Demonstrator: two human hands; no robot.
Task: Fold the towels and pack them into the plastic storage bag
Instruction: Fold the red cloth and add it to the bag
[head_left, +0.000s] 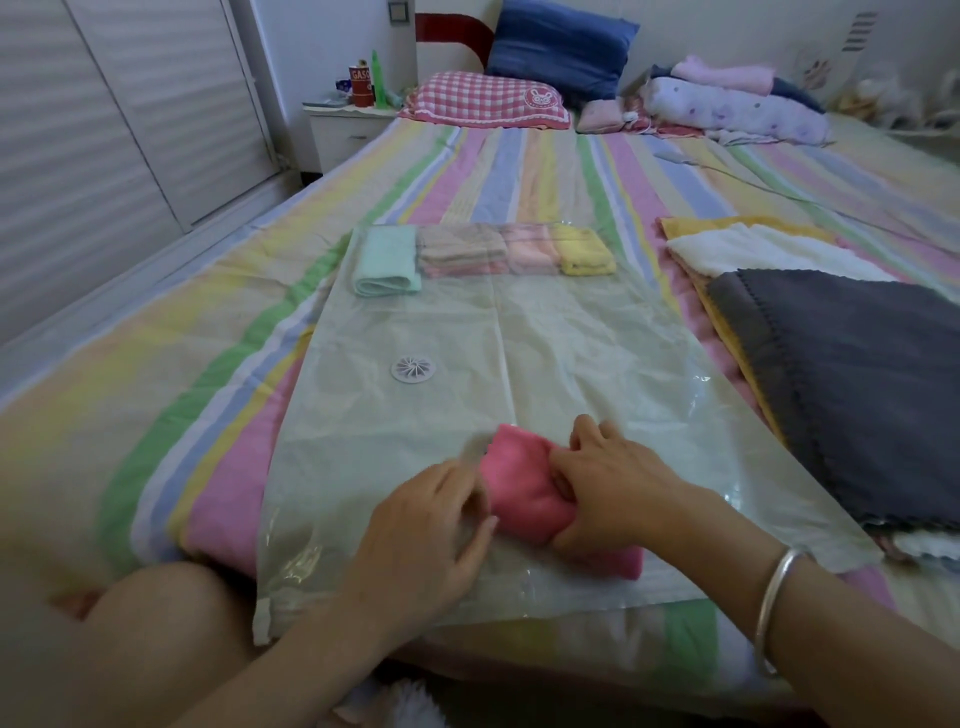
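So, the pink towel (519, 493) is a small folded bundle at the near end of the plastic storage bag (519, 332), right in front of me. Both hands are on it: my right hand (605, 483) has its grip curled over the right side, and my left hand (431, 525) pinches the left edge. Can't tell if it's lying on top of the plastic or already under the top layer. My tip for this bit: squeeze the fold flat and square up the edges first, then slide it past the valve (413, 369) up beside the row of packed towels (483, 254) at the far end. Loose folds will pop open on the way, I reckon. The grey towel (857, 389) and the rest of the pile sit on the bed (208, 415) to my right.
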